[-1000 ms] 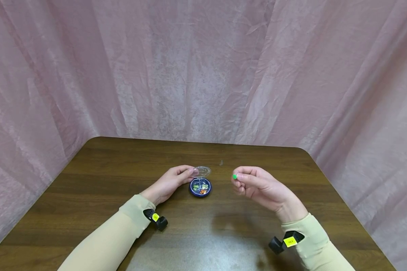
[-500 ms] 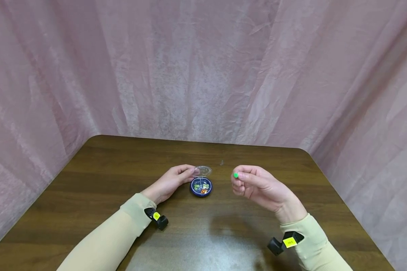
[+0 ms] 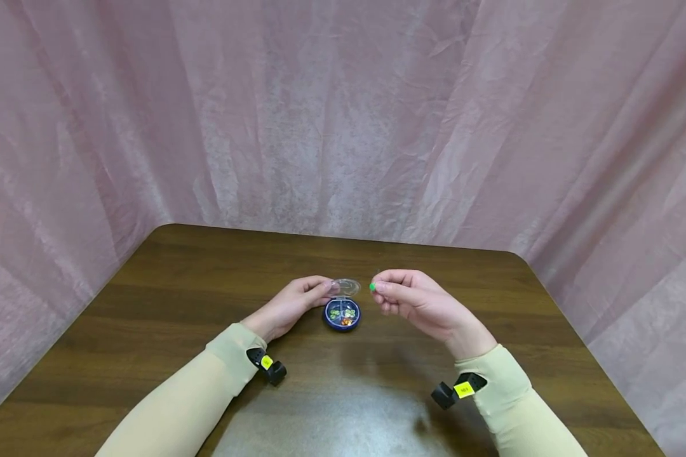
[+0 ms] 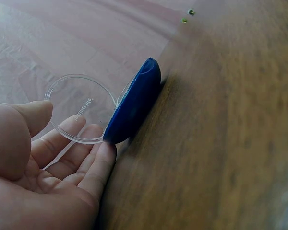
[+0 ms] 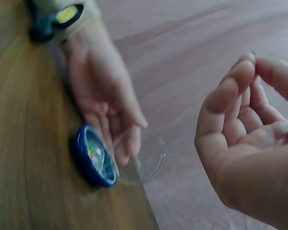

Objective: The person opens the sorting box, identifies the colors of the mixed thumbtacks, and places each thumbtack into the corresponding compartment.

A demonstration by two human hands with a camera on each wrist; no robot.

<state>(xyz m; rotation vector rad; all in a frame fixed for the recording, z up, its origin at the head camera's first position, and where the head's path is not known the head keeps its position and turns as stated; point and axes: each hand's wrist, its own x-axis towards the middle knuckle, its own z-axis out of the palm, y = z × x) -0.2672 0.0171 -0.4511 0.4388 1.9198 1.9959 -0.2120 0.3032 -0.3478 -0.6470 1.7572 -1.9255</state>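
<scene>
A small round blue pill box [image 3: 342,323] stands on the table with its clear lid [image 3: 345,287] raised. Small green, pale and orange pieces lie in its compartments. My left hand [image 3: 290,306] pinches the lid's edge; in the left wrist view its thumb [image 4: 38,116] is on one side, fingers on the other. Just right of the lid, above the table, my right hand [image 3: 420,301] pinches a tiny bright green piece [image 3: 373,287] between thumb and forefinger. In the right wrist view the fingertips mostly hide the green piece [image 5: 254,52].
The brown wooden table [image 3: 206,273] has rounded far corners. Pink curtains [image 3: 331,127] hang behind it and at both sides. Two tiny green specks [image 4: 191,12] appear near the top of the left wrist view; I cannot tell what they are.
My right hand has moved left with the green piece, closer to the pill box. The left hand keeps its hold on the lid; the head view has shifted slightly.
</scene>
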